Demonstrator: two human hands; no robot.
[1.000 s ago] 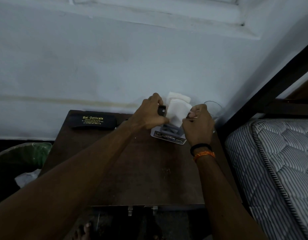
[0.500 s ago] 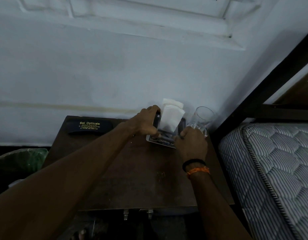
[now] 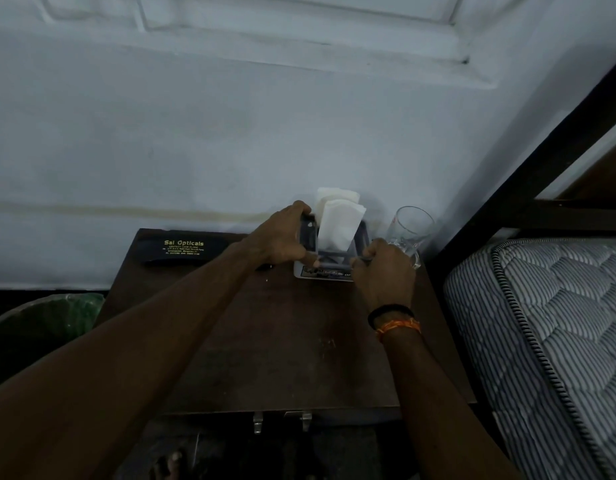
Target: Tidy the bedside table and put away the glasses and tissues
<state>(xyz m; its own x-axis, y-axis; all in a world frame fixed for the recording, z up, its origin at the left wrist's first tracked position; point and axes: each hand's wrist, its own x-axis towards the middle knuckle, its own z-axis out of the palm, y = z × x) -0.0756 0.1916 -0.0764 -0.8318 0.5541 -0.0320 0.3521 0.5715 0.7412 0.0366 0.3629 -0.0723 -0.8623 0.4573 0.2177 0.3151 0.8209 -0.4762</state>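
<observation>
Both hands are working at the far right of the dark brown bench, up against the pale wall. Left hand is gripping the left side of the tissue holder, fingers curled over its top edge, thumb lying low along the front. Right hand is gripping the holder's front-right corner, fingers curled in; exact contact is hard to tell in the dim light.

The holder is a grey open-frame rack w/ a cross-braced front, sitting on a white base that is carrying a dark printed label strip along its front edge; text is too small to read. White tissues are standing upright in it, two folded stacks, the nearer one leaning slightly right & sticking up well above the frame.

Glasses case is lying flat at the bench's far left edge, near the wall, well apart from the holder: long, black, closed, w/ gold "Sai Opticals" lettering on top & smaller lines below.

A clear drinking glass is standing just beside the holder on the right, behind the right hand, looking tilted in the wide lens. A bin w/ a green liner is sitting left of the bench. A grey-striped quilted mattress is lying to the right, under a dark bed frame.
</observation>
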